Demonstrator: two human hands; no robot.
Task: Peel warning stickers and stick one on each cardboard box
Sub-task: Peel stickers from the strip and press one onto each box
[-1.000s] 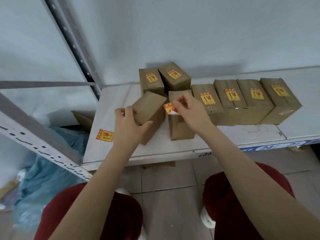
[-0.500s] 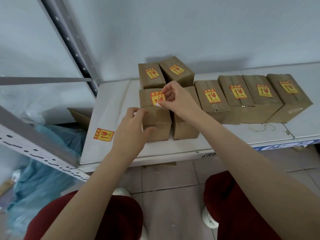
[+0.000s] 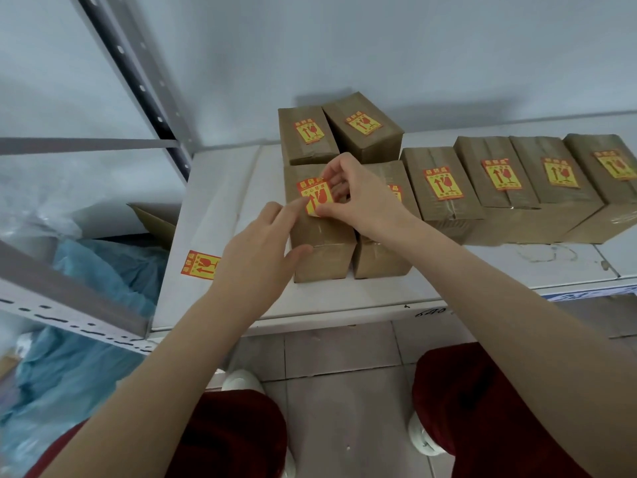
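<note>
Two bare hands hold a warning sticker [image 3: 315, 196] on top of a cardboard box [image 3: 320, 243] on a white shelf [image 3: 379, 298].
The right hand [image 3: 358, 198] pinches the sticker's right edge between thumb and curled fingers. The left hand [image 3: 255, 250] presses its lower left corner with a straight forefinger, thumb against the box's front edge. A second box [image 3: 382, 260] touches this one on the right, two more boxes [image 3: 337, 139] stand behind, and a row of four [image 3: 537, 188] runs further right, all labelled. A spare sticker [image 3: 200, 265] lies on the shelf, left of the hands.
</note>
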